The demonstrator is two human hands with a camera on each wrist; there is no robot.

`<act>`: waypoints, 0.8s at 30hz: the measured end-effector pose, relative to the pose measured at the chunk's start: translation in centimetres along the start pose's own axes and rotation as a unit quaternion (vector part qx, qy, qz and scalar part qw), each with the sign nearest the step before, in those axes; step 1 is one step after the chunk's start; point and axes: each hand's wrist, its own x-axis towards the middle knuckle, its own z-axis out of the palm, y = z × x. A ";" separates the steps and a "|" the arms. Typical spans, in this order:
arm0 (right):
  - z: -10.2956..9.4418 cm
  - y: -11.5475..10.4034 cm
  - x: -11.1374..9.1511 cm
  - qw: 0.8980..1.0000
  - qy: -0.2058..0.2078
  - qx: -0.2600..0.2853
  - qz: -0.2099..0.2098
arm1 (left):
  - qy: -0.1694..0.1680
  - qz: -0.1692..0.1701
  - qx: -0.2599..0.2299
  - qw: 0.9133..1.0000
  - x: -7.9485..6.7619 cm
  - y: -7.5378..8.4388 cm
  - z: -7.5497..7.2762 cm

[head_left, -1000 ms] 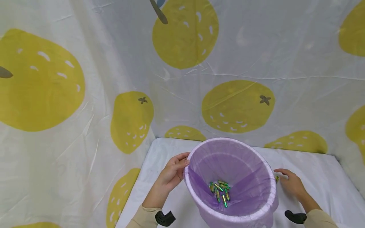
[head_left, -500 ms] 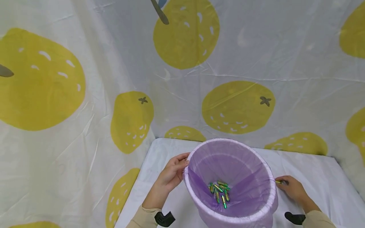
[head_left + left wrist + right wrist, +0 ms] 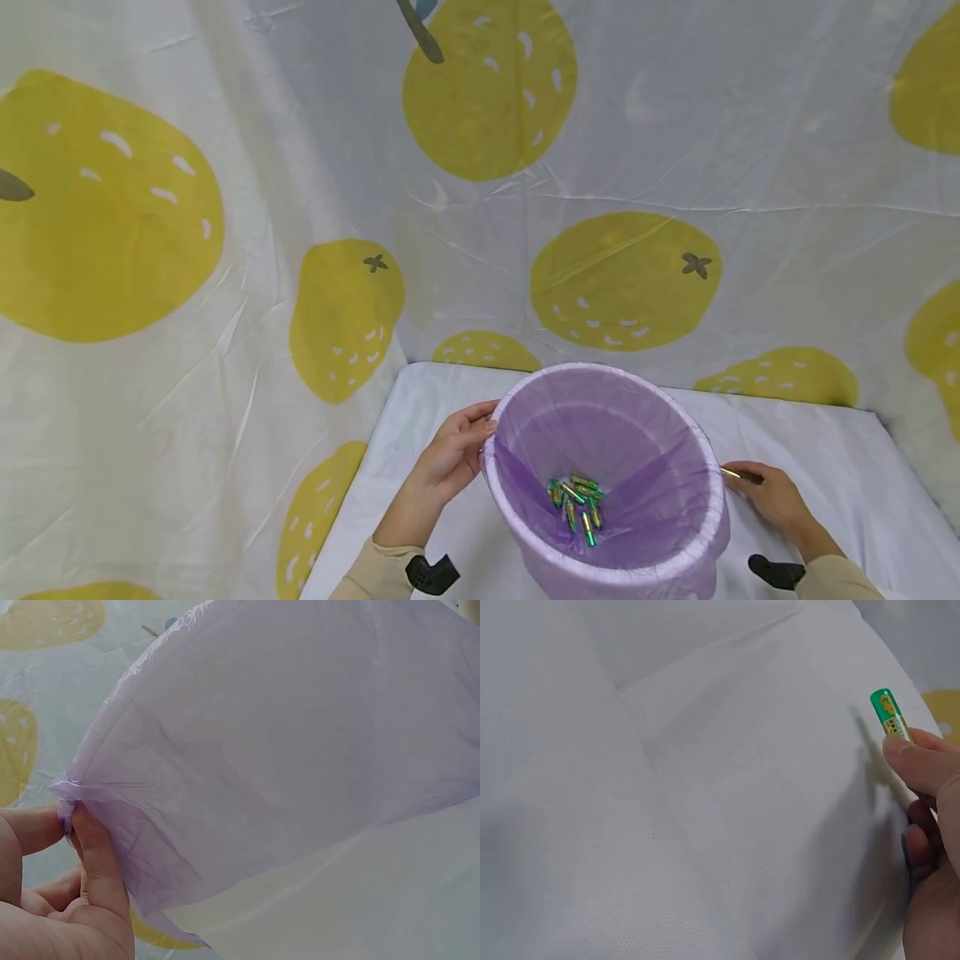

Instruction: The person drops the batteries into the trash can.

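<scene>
A lavender trash bin point(image 3: 630, 577) lined with a thin purple plastic bag point(image 3: 262, 750) leans toward me in the head view. Several green-and-gold batteries point(image 3: 577, 493) lie together on its bottom. My left hand point(image 3: 450, 454) holds the bin's left rim; in the left wrist view its thumb and a finger pinch the bunched edge of the bag there. To the right of the bin, my right hand point(image 3: 772, 497) pinches one battery point(image 3: 889, 712) between thumb and fingers, its green end sticking out past the thumb. The battery's other end is hidden in the hand.
A white cloth-covered table point(image 3: 810, 450) spreads under the bin and both hands. Behind and to the left hangs a pale curtain point(image 3: 465, 267) with large yellow fruit prints, close along the table's edges.
My right hand has picked up the battery from the table, which lay at its fingertips earlier, and now holds it beside the bin's rim. The left hand and bin have stayed put.
</scene>
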 end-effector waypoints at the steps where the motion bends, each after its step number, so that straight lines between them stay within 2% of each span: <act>1: 0.1 0.0 0.0 1.000 0.004 0.003 0.001 | 0.000 -0.001 0.000 1.000 0.0 0.0 0.0; 10: -0.1 -0.7 0.0 0.999 0.029 0.009 -0.008 | -0.003 0.002 -0.001 1.000 0.0 0.1 -0.2; 17: -1.6 -1.3 -0.3 1.000 0.019 0.016 0.002 | 0.001 -0.004 -0.004 1.000 -0.1 0.0 0.0; 24: -3.6 -2.7 -0.1 1.000 0.015 0.004 -0.014 | 0.007 0.003 0.001 1.000 0.1 0.0 0.1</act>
